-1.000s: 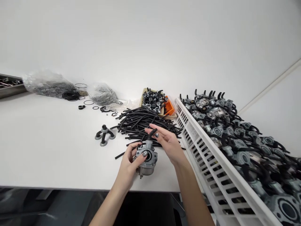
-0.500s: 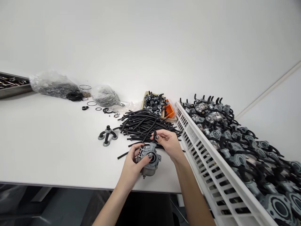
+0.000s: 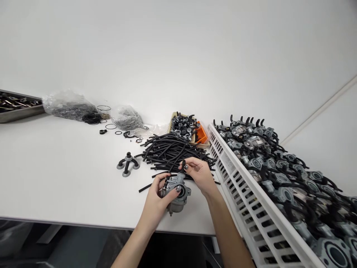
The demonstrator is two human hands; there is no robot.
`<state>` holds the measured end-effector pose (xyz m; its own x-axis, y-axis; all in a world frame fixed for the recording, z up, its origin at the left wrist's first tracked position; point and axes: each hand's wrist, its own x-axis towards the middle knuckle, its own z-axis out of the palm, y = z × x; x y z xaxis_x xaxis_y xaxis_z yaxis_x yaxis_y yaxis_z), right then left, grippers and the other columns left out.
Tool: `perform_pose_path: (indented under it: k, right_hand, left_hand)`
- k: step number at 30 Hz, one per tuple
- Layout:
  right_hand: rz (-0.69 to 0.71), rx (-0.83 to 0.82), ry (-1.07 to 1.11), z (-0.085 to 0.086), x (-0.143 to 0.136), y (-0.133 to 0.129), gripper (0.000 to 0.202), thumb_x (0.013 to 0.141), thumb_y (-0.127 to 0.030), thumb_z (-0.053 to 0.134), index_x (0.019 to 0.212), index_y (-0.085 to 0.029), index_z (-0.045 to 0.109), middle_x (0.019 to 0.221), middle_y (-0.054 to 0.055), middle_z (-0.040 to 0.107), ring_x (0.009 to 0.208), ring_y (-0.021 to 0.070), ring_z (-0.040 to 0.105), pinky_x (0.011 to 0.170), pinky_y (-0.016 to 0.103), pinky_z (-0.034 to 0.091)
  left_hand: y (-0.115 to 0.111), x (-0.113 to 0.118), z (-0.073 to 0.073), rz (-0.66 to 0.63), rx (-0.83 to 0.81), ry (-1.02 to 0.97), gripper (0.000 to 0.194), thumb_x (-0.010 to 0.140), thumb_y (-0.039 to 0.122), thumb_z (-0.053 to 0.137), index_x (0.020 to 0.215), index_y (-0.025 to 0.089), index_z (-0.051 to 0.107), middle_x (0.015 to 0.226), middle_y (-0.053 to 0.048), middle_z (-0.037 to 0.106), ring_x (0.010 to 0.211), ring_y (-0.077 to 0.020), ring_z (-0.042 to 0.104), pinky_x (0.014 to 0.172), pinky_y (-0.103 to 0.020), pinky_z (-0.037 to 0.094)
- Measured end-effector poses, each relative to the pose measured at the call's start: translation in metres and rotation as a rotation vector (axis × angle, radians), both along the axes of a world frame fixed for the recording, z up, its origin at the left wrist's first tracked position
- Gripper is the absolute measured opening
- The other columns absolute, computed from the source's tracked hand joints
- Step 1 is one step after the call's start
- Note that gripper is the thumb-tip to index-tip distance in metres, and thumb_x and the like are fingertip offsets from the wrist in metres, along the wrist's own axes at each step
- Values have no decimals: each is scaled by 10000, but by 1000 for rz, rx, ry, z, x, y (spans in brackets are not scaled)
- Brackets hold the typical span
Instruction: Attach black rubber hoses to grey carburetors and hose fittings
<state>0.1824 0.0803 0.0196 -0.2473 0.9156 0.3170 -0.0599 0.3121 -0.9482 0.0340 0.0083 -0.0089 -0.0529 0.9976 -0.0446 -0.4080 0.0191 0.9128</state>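
Observation:
A grey metal carburetor (image 3: 178, 204) is held above the front of the white table by my left hand (image 3: 156, 199), thumb across its round bore and fingers round the far side. On its top stands a black rubber cap (image 3: 183, 165). My right hand (image 3: 199, 173) pinches this cap between thumb and fingertips. Just beyond both hands lies a pile of short black rubber hoses (image 3: 167, 149). To the left, several black rubber caps with grey rings (image 3: 127, 163) stand together on the table.
At right, a white slatted crate (image 3: 240, 186) is filled with carburetors (image 3: 287, 193). Behind the hoses are a tub of caps (image 3: 182, 126) and an orange bin (image 3: 201, 133). Farther left lie plastic bags of small parts (image 3: 68, 106), black rings (image 3: 92, 118) and a metal tray (image 3: 22, 113).
The view has tilted slightly, so the scene sits a little lower. Both hands keep nearly the same hold on the carburetor and its cap.

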Motion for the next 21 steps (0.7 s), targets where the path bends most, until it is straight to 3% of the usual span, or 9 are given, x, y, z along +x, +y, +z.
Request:
perform_pose_path:
  k: [9,16,21]
  right_hand:
    - [29,-15,20,5,-1,-5,263,785,-445,726,885,-203,694,828,44,737,803,181,677,813,351,535]
    - [108,-85,-19,12,3,-11,325,813,-428,702,1060,-217,707,992,77,755,946,200,676,861,362,520]
    - [143,-96,-10,9,2,-9,333,782,-429,735,1030,-208,720,938,72,756,887,200,684,801,350,536]
  left_hand:
    - [1,1,-1,31,0,19,549,606,407,816,1055,198,578,920,-72,713,796,-212,652,706,-312,496]
    - [0,2,1,57,-5,-2,532,611,412,814,1043,199,588,908,-71,717,795,-225,663,698,-316,495]
    - [0,2,2,66,8,9,534,603,416,817,1036,198,594,907,-72,724,797,-227,667,716,-324,490]
